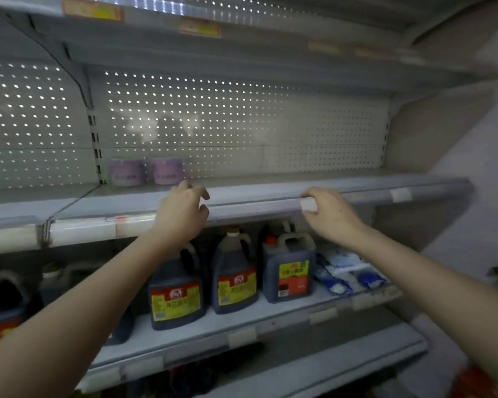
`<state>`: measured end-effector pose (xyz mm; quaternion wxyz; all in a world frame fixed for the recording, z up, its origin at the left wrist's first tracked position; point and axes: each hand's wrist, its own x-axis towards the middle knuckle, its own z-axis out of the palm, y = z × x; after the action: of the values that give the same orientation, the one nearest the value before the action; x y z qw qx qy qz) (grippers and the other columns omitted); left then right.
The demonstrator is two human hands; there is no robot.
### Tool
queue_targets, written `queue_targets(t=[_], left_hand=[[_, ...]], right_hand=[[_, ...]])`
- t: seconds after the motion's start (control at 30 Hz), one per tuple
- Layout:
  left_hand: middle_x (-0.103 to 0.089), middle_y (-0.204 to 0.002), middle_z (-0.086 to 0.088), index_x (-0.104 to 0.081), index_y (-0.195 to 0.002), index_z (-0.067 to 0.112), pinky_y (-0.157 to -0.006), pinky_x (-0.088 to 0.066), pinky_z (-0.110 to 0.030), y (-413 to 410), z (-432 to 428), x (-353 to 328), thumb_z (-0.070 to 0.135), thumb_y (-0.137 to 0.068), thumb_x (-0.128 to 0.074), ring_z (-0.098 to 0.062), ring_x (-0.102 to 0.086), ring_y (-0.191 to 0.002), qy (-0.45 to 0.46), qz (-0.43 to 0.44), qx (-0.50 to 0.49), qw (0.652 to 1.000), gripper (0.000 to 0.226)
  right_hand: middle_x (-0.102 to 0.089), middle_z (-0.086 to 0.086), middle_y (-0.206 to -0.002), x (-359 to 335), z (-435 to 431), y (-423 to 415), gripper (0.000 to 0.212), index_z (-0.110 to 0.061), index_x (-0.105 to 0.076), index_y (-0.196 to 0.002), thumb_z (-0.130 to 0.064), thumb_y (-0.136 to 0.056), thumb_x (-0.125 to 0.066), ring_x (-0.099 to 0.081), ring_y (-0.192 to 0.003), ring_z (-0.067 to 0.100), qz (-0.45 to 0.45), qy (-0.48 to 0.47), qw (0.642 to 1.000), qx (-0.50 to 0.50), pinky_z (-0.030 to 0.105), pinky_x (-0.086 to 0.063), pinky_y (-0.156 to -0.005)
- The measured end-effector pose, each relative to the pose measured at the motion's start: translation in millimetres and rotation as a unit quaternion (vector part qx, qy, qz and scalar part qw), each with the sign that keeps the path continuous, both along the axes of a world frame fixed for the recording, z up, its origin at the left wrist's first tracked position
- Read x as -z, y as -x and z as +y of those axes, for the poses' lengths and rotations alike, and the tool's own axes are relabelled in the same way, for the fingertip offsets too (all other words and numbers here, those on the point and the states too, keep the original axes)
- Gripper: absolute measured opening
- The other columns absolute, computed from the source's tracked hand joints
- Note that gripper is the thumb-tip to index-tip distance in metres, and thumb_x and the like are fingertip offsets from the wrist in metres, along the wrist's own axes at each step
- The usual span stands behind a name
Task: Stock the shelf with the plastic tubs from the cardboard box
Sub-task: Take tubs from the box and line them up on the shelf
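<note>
So the plastic tubs: two purple ones are on the shelf [270,185], pushed all the way to its back left corner against the pegboard back wall [242,124]. The left tub [126,172] and the right tub [168,170] stand upright, just beside each other, maybe touching, but it's too blurry to say. Both have a label on the front that I can't read. The rest of that shelf, from the tubs over to its right end, is bare grey metal.

Both hands are up at the shelf's front edge, well in front of the tubs. The left hand [181,214] hangs over the lip near the middle, fingers loosely curled with nothing in them. The right hand [331,216] is further right along the same edge, fingers curled around a small white tag [309,203] clipped to the lip. Can't tell if it's actually pinching the tag or just touching it.

Right below the shelf, three dark jugs stand in a row: a left jug [175,291] and a middle jug [235,280] with red and yellow labels, and a squarer right jug [288,268]. Next to them, under the shelf's right end, is a pile of blue and white bags [348,271].
</note>
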<state>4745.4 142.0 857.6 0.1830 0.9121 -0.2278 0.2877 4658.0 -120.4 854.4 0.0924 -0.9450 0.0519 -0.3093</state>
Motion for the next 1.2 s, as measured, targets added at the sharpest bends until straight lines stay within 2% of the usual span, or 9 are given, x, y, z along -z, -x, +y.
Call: queue_targets(t=[0.23,0.37,0.47,0.63,0.8,0.93,1.0,1.2], left_hand=[[-0.051,-0.116,-0.014,-0.060,-0.119,0.014,-0.081,-0.048,-0.045,34.6,-82.7,42.8,0.018,-0.090,-0.053,-0.037,-0.051,-0.105,-0.048,0.019,0.086,0.995,0.030],[-0.050,-0.118,-0.013,-0.058,-0.122,0.016,-0.081,-0.047,-0.043,37.9,-130.6,74.7,0.019,-0.091,-0.051,-0.035,-0.048,-0.109,-0.093,0.040,0.122,0.987,0.031],[-0.049,-0.116,-0.014,-0.057,-0.122,0.015,-0.078,-0.044,-0.041,39.1,-169.4,97.3,0.017,-0.091,-0.049,-0.036,-0.048,-0.107,-0.129,0.049,0.154,0.978,0.032],[-0.050,-0.118,-0.016,-0.059,-0.116,0.012,-0.072,-0.040,-0.039,46.4,-223.8,142.4,0.014,-0.089,-0.048,-0.037,-0.049,-0.107,-0.167,0.083,0.231,0.955,0.029],[-0.050,-0.122,-0.015,-0.058,-0.121,0.015,-0.087,-0.043,-0.041,53.9,-261.5,198.4,0.018,-0.090,-0.051,-0.036,-0.048,-0.114,-0.207,0.118,0.292,0.926,0.032],[-0.050,-0.125,-0.013,-0.057,-0.122,0.015,-0.085,-0.045,-0.041,59.3,-283.3,244.5,0.019,-0.090,-0.050,-0.034,-0.051,-0.111,-0.237,0.144,0.330,0.902,0.034],[-0.050,-0.126,-0.013,-0.057,-0.124,0.015,-0.089,-0.044,-0.041,63.1,-292.1,269.0,0.019,-0.091,-0.049,-0.032,-0.051,-0.113,-0.251,0.162,0.344,0.890,0.034],[-0.050,-0.125,-0.009,-0.054,-0.125,0.019,-0.089,-0.044,-0.040,74.0,-319.6,339.9,0.020,-0.094,-0.047,-0.029,-0.048,-0.115,-0.287,0.207,0.365,0.861,0.032]], right_hand=[[-0.054,0.006,-0.134,33.5,-69.9,84.4,0.044,-0.014,-0.050,-0.133,-0.017,-0.089,-0.055,-0.045,-0.126,0.027,0.050,0.017,0.995,0.083,0.037,-0.037,-0.103],[-0.059,0.010,-0.124,66.5,-105.9,122.4,0.038,-0.011,-0.058,-0.121,-0.013,-0.083,-0.057,-0.050,-0.116,0.030,0.077,0.013,0.987,0.143,0.038,-0.041,-0.097],[-0.061,0.012,-0.119,93.0,-122.5,144.9,0.036,-0.010,-0.061,-0.115,-0.010,-0.080,-0.056,-0.051,-0.113,0.033,0.086,0.004,0.978,0.192,0.036,-0.039,-0.093],[-0.057,0.011,-0.126,150.2,-144.0,175.7,0.042,-0.011,-0.054,-0.125,-0.009,-0.084,-0.053,-0.048,-0.119,0.031,0.135,-0.036,0.960,0.242,0.041,-0.041,-0.098],[-0.054,0.008,-0.131,208.0,-153.9,198.7,0.042,-0.014,-0.053,-0.128,-0.010,-0.086,-0.052,-0.045,-0.123,0.029,0.168,-0.078,0.936,0.301,0.041,-0.036,-0.103],[-0.055,0.007,-0.129,258.4,-156.0,215.3,0.043,-0.014,-0.054,-0.128,-0.008,-0.085,-0.053,-0.047,-0.120,0.029,0.181,-0.109,0.916,0.342,0.040,-0.037,-0.099],[-0.055,0.009,-0.128,281.3,-156.2,223.1,0.041,-0.011,-0.054,-0.125,-0.006,-0.084,-0.052,-0.047,-0.119,0.030,0.201,-0.130,0.904,0.354,0.041,-0.039,-0.099],[-0.059,0.009,-0.120,347.5,-159.9,240.6,0.031,-0.010,-0.058,-0.119,-0.011,-0.088,-0.051,-0.051,-0.113,0.031,0.219,-0.199,0.877,0.379,0.039,-0.040,-0.096]])
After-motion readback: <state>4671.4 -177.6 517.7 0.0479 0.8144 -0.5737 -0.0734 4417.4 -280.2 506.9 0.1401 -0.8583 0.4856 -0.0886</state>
